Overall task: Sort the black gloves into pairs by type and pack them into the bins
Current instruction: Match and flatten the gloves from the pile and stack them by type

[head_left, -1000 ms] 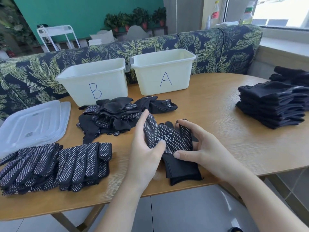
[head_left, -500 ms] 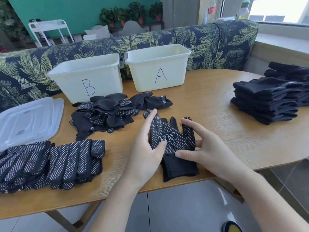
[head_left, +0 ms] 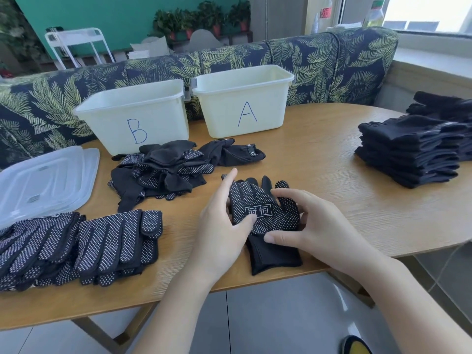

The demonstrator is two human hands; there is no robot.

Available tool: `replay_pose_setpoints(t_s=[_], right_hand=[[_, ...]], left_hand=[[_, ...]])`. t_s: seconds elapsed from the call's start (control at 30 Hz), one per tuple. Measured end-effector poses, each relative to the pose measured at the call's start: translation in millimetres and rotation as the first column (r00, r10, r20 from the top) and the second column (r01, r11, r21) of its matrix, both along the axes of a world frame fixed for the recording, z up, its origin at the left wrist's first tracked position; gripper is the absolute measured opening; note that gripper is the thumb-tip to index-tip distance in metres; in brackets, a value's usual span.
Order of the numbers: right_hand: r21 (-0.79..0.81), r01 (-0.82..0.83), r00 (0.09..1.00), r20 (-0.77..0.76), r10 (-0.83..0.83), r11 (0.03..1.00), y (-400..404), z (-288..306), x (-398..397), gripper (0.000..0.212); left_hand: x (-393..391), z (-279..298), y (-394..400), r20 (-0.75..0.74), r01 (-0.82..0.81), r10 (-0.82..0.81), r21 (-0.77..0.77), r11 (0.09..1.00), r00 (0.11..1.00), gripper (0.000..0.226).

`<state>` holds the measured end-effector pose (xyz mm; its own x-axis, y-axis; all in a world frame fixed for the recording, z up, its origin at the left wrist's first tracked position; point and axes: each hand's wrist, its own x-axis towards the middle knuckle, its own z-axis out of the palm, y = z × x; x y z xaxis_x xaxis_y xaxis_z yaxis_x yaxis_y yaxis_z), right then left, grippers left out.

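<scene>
While left hand (head_left: 224,226) and right hand (head_left: 314,226) pinch one dotted glove (head_left: 265,213), two bins (head_left: 245,118).

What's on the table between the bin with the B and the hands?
In the head view, a loose pile of black gloves lies between bin B and the hands, left and right.

Dotted black glove (head_left: 265,213) lies flat near empty bins (head_left: 242,103)
</scene>
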<state>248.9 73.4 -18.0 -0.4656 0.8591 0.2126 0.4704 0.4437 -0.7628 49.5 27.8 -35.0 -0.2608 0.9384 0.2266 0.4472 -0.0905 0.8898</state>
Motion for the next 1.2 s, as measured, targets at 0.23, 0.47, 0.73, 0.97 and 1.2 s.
replay_pose_setpoints(t_s=[0.23,0.47,0.73,0.97,1.2], right_hand=[[-0.181,0.041,0.976,-0.202,-0.078,0.983,7,2,-4,0.049],[-0.031,0.135,0.99,-0.036,-0.136,0.99,17,-4,-4,0.042],[0.123,0.124,0.987,0.09,-0.135,0.985,18,-5,-7,0.05],[0.107,0.097,0.987,0.116,-0.109,0.99,18,-5,-5,0.041],[0.091,0.095,0.987,0.124,-0.106,0.991,22,-7,-4,0.049]], left_hand=[[-2,-2,1,-0.03,0.006,-0.007,-0.033,0.999,1.0,0.088],[-9,14,0,-0.086,-0.147,0.142,-0.048,0.988,0.986,0.057],[-10,23,3,-0.171,-0.197,0.177,-0.107,0.974,0.969,0.042],[-4,23,4,-0.197,-0.242,0.222,-0.088,0.966,0.955,0.032],[-5,22,1,-0.24,-0.308,0.287,-0.057,0.949,0.927,0.029]])
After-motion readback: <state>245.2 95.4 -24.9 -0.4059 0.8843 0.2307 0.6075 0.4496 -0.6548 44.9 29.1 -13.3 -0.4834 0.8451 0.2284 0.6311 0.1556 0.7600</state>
